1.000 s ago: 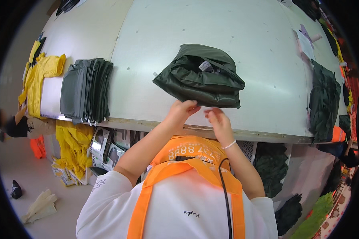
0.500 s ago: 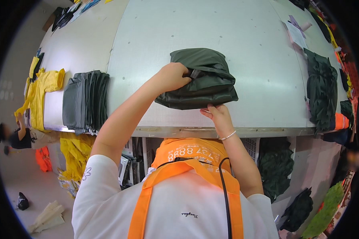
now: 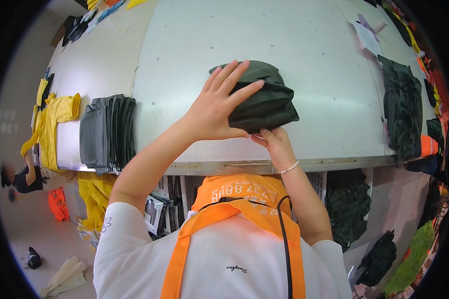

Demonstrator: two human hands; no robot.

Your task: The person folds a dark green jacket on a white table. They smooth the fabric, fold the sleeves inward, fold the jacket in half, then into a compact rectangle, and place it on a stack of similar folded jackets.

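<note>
A folded dark green garment [image 3: 269,99], smooth and slightly shiny, lies in a thick bundle on the pale worktable [image 3: 194,30]. My left hand [image 3: 217,107] is open over its left side, fingers spread and pointing away from me; part of the bundle is hidden beneath it. At the near edge my right hand [image 3: 276,144] pinches the garment's lower rim between thumb and fingers. A beaded bracelet circles the right wrist.
On the left stands a stack of folded dark garments [image 3: 107,132], with a yellow garment [image 3: 57,112] beyond it. Another dark green pile [image 3: 403,104] lies at the right. Shelves with dark bundles [image 3: 349,209] sit below the table edge. A person [image 3: 27,177] is at far left.
My left hand has let go of the garment's fold and opened, its fingers spreading across the left side. My right hand stays at the near edge. The bundle's flap now lies smoother.
</note>
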